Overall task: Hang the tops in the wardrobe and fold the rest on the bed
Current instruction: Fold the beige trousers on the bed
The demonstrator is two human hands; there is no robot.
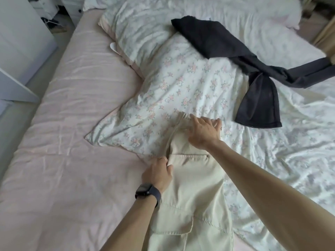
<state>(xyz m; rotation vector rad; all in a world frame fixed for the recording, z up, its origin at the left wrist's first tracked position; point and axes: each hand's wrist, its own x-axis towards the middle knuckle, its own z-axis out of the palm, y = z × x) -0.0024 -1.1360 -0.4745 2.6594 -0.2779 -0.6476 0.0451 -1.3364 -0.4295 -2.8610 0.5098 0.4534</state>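
Cream cargo trousers (pixel 195 194) lie lengthwise on the bed, waistband pointing away from me, a flap pocket showing near the bottom. My left hand (pixel 157 173), with a dark watch on its wrist, pinches the trousers' left edge beside the back pocket. My right hand (pixel 204 132) lies flat with spread fingers on the waistband end, pressing it onto the floral duvet (pixel 181 84). A dark grey garment (pixel 233 57) lies stretched across the duvet at the upper right, apart from both hands.
The pink sheet (pixel 63 142) covers the bed's left half. A floral pillow (pixel 137 29) lies at the head. White wardrobe furniture (pixel 20 42) stands left of the bed, with a narrow floor strip between.
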